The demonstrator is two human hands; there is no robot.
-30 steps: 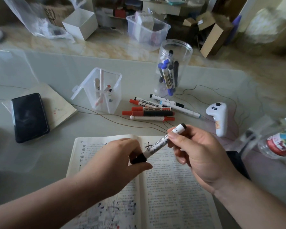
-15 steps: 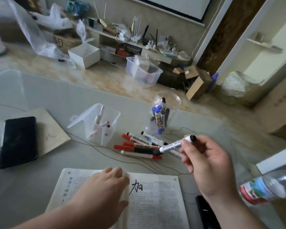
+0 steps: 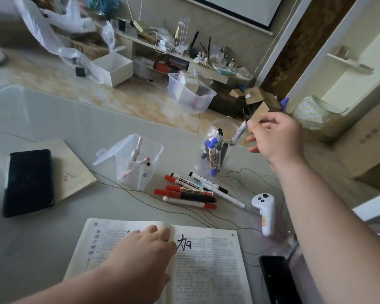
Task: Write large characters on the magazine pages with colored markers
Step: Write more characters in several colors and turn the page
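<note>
At the left a black phone [image 3: 28, 182] lies on a notebook [image 3: 75, 170], beside a clear box [image 3: 138, 163] with pens inside. The left hand [image 3: 140, 257] lies flat, fingers straight, on the left page of the open magazine [image 3: 208, 270] at the near edge of the table [image 3: 79, 216]; a black character [image 3: 184, 242] is on its right page. Behind a heap of loose markers [image 3: 191, 195], the right hand [image 3: 274, 139] pinches a blurred marker [image 3: 239, 131] with thumb and fingertips over the mouth of a round jar [image 3: 201, 166].
</note>
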